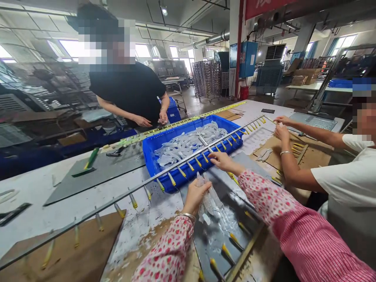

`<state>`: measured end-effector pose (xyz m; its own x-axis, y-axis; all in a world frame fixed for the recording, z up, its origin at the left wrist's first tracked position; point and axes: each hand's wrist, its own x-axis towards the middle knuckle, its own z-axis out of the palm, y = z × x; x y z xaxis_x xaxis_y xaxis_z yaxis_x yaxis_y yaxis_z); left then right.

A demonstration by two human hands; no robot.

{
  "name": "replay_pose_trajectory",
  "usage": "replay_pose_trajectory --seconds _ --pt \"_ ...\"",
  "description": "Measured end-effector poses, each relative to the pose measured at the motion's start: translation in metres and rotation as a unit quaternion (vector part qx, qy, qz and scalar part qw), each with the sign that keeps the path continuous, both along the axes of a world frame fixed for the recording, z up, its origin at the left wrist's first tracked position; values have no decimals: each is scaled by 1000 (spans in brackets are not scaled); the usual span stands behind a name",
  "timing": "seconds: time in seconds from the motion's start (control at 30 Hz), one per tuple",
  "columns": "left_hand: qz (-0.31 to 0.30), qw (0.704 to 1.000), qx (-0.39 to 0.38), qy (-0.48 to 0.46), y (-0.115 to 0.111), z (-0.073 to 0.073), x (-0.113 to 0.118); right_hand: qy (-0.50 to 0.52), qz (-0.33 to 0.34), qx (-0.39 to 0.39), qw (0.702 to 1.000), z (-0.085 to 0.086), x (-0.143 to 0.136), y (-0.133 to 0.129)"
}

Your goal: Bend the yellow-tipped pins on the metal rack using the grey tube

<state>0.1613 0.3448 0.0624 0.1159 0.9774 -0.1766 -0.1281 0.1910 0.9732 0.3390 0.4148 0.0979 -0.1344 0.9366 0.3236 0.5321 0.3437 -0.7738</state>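
Note:
My left hand point(196, 197) is closed around several translucent, limp plastic pieces point(212, 199), which hang down over a grey mat point(202, 243). My right hand point(225, 161) reaches to a long metal rail point(173, 166), fingers drawn together beside one of the small yellow-tipped pieces point(205, 157) hanging from it. Whatever sits between those fingertips is too small to make out. Under the rail stands a blue bin point(152, 166) heaped with similar translucent pieces point(190, 141). Nearer me, a wooden strip point(246, 250) holds several yellow-and-dark pieces point(227, 252).
Across the table a person in black point(126, 92) stands with both hands low. At right, a co-worker's hands point(282, 127) work near the rail's far end above a brown board point(311, 154). A green-handled scraper point(89, 162) and pliers point(116, 151) lie at left.

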Motion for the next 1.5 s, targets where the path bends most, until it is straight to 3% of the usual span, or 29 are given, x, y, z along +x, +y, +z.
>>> replay_pose_trajectory --seconds 0.17,0.37,0.63,0.93,1.33,1.43,1.5 --pt "-5 1000 -20 20 18 -8 6 -13 31 -60 998 -11 -26 49" --pt "-6 1000 -19 23 32 -12 11 42 57 -132 989 -20 -23 63" --pt "-19 999 -26 5 41 -13 18 100 64 -151 981 -20 -22 62" --pt "-29 999 -30 -17 48 -25 19 113 54 -146 981 -24 -24 63" --pt "-87 996 -11 6 47 -16 19 70 46 -123 989 -22 -24 62" --pt "-91 996 -27 3 40 -15 20 65 25 -101 992 -15 -24 49" --pt "-84 995 -45 0 34 -12 22 74 2 -86 994 -9 -15 27"
